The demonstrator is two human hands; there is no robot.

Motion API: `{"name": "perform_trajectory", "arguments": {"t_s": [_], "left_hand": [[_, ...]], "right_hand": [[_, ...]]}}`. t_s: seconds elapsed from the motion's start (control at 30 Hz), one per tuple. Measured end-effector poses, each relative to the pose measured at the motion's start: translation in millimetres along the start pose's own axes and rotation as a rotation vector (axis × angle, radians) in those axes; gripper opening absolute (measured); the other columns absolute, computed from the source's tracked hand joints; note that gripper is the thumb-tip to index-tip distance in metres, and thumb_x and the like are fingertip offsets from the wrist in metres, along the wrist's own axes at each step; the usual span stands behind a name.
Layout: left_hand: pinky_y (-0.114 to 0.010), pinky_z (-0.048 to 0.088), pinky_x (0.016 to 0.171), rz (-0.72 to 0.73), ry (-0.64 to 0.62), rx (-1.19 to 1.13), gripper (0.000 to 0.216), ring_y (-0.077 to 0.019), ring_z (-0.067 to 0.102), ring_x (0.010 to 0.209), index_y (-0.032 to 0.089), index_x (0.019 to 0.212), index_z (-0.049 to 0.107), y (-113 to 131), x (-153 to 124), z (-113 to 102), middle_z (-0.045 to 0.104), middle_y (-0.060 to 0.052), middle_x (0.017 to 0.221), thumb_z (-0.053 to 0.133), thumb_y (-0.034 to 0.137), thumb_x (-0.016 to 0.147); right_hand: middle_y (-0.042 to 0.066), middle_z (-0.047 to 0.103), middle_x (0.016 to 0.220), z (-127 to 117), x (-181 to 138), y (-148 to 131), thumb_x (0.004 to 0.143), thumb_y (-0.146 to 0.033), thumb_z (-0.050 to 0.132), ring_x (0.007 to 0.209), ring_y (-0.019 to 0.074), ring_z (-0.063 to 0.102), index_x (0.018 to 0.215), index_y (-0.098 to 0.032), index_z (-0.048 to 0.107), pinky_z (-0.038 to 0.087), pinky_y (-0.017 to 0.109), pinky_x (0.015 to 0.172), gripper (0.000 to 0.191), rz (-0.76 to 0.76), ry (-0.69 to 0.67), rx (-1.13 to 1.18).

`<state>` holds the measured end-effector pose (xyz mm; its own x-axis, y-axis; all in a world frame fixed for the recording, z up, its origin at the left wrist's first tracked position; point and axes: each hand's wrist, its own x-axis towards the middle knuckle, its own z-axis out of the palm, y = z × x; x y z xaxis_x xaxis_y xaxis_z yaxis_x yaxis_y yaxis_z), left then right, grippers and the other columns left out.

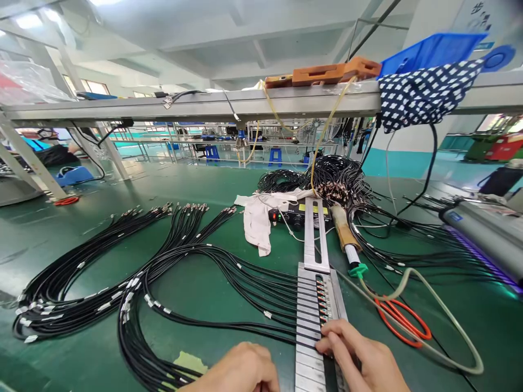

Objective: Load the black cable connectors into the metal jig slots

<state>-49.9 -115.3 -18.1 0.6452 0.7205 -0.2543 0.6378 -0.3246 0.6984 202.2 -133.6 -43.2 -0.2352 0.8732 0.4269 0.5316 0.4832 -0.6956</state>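
A slotted metal fixture (307, 356) lies lengthwise on the green bench, with a row of thin black cables (245, 277) running across it from the left. Their metal connector ends (322, 294) sit side by side in the fixture's channel. At the near end of that row, my right hand (363, 356) has its thumb and fingers pinched on a cable end, mostly hidden by the fingertips. My left hand (243, 370) is curled left of the fixture, low in the view; whatever its fingers hold is out of sight.
Black cable bundles (73, 272) cover the bench's left side. Behind the fixture are a white cloth (257, 223), a control box (292, 218) and a cable heap (335, 177). To the right lie a dispensing syringe (351, 253), orange-handled scissors (404, 321) and a glowing purple lamp (486, 234).
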Motion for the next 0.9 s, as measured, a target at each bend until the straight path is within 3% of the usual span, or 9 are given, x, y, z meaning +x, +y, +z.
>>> {"name": "perform_trajectory", "arguments": {"t_s": [0.13,0.23,0.33,0.5,0.9], "left_hand": [[-0.015,0.037,0.058,-0.182,0.093,-0.13,0.02,-0.0105,0.052,0.068,0.018,0.072,0.066,25.6,-7.8,-12.6,0.055,0.006,0.071,0.059,0.0,0.071],[-0.016,0.039,0.061,-0.213,0.127,-0.159,0.014,-0.0111,0.054,0.07,0.017,0.076,0.065,40.0,-2.8,-17.8,0.055,0.005,0.074,0.059,0.005,0.076],[-0.018,0.04,0.064,-0.065,0.184,-0.066,0.019,-0.0123,0.054,0.073,0.016,0.073,0.063,38.0,11.3,-10.7,0.055,0.003,0.08,0.06,-0.002,0.071],[-0.022,0.041,0.072,0.2,0.34,0.128,0.024,-0.015,0.055,0.08,0.018,0.082,0.06,21.9,31.4,8.9,0.053,0.0,0.086,0.054,-0.004,0.073],[-0.02,0.043,0.065,0.326,0.28,0.483,0.017,-0.0142,0.058,0.072,0.018,0.087,0.06,3.0,42.8,14.7,0.058,-0.001,0.084,0.051,0.005,0.092]], "right_hand": [[-0.004,0.072,0.072,11.5,-0.3,-4.3,0.102,-0.042,0.044,0.062,0.0148,0.067,0.094,-0.028,0.06,0.048,0.021,0.063,0.023,0.148,0.101,0.169],[-0.001,0.073,0.068,14.9,2.8,-6.8,0.097,-0.059,0.046,0.061,0.0187,0.067,0.089,-0.026,0.062,0.051,0.024,0.063,0.038,0.327,0.151,0.332],[0.002,0.073,0.067,9.2,8.0,-6.5,0.088,-0.071,0.053,0.06,0.0193,0.065,0.087,-0.023,0.063,0.052,0.025,0.061,0.049,0.47,0.21,0.464],[0.003,0.072,0.066,-3.5,11.9,-3.3,0.082,-0.075,0.059,0.06,0.0176,0.063,0.088,-0.021,0.064,0.051,0.024,0.059,0.054,0.501,0.291,0.504],[0.002,0.07,0.064,-12.8,11.6,2.6,0.09,-0.069,0.054,0.06,0.0164,0.06,0.091,-0.021,0.062,0.049,0.023,0.059,0.048,0.467,0.26,0.497]]}}
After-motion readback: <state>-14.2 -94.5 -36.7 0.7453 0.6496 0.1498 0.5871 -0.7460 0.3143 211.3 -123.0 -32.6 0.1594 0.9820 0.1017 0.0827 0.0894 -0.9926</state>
